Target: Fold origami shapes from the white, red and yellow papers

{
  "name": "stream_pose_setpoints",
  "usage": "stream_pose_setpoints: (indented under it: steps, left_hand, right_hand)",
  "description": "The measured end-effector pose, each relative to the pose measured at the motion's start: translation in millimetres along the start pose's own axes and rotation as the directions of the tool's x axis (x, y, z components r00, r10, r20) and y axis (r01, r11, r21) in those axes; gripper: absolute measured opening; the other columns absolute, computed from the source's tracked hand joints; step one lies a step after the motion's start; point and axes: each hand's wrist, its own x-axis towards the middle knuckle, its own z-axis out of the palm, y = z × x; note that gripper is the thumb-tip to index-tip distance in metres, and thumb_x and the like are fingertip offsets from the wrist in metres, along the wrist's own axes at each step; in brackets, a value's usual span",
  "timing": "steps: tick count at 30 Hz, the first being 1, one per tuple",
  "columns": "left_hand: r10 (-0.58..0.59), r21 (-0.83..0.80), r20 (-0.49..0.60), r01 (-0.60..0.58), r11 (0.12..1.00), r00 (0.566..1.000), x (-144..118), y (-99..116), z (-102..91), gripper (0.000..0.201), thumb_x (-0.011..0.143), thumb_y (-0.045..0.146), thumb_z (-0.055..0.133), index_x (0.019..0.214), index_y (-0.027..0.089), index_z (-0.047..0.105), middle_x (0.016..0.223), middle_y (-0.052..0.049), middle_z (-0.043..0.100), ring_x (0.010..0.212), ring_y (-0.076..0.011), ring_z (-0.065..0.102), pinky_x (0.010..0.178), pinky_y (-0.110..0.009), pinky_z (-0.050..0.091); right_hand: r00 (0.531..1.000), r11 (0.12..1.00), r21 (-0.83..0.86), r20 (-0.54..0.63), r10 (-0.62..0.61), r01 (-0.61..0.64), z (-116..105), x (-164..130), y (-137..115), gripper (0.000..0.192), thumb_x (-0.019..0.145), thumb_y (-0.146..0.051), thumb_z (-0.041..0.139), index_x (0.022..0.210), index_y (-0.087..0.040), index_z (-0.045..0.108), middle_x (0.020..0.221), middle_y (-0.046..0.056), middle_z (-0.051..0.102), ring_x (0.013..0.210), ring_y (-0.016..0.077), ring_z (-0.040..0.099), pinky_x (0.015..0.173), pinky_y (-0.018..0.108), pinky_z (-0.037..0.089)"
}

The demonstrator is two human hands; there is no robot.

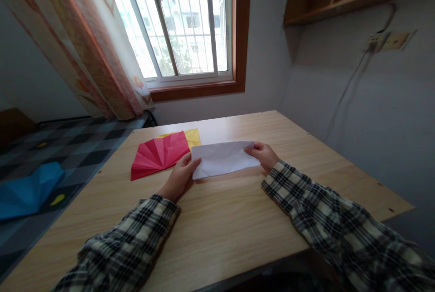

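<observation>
Left hand (180,175): closed on the left end of the white folded paper (222,159), thumb on top, fingers beneath. Right hand (263,153): pinched on the right end of the same sheet, thumb over its upper corner. The paper is a long strip showing creases, held between both hands, its lower edge at or just above the counter (217,224), near the middle of the surface. Both forearms wear plaid sleeves (326,215) and cross the near edge of the counter. Just left of the left hand, a red pleated paper (158,155) lies flat, overlapping a yellow paper (193,137) toward the far edge. Off the counter's left edge, a blue paper (29,190) rests on a checkered bed (78,142).
</observation>
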Motion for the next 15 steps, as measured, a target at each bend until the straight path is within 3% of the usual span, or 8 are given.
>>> stream_pose_setpoints:
  steps: [6, 15]
  left_hand:
    - [-0.034, 0.043, 0.025, 0.033, 0.999, 0.999, -2.4, 1.3, 0.7, 0.036, 0.076, 0.035, 0.081, 0.104, 0.013, 0.072, 0.096, -0.010, 0.077, 0.084, -0.0226, 0.071, 0.074, -0.030, 0.059]
    - [-0.030, 0.155, 0.043, 0.023, 0.988, 0.999, -10.5, 10.5, 6.4, 0.043, 0.071, 0.045, 0.084, 0.099, 0.013, 0.076, 0.101, -0.012, 0.078, 0.094, -0.0292, 0.071, 0.085, -0.036, 0.056]
  right_hand:
    - [1.000, 1.000, -0.001, -0.022, -0.006, 0.006, -0.2, 0.5, -0.5, 0.041, 0.051, -0.044, 0.091, 0.080, -0.019, 0.077, 0.081, 0.004, 0.077, 0.072, 0.0197, 0.067, 0.071, 0.033, 0.053]
    - [0.999, 1.000, 0.004, -0.027, -0.023, 0.023, -2.6, 4.4, 4.9, 0.044, 0.056, -0.050, 0.088, 0.087, -0.020, 0.076, 0.087, 0.006, 0.077, 0.077, 0.0231, 0.069, 0.071, 0.034, 0.055]
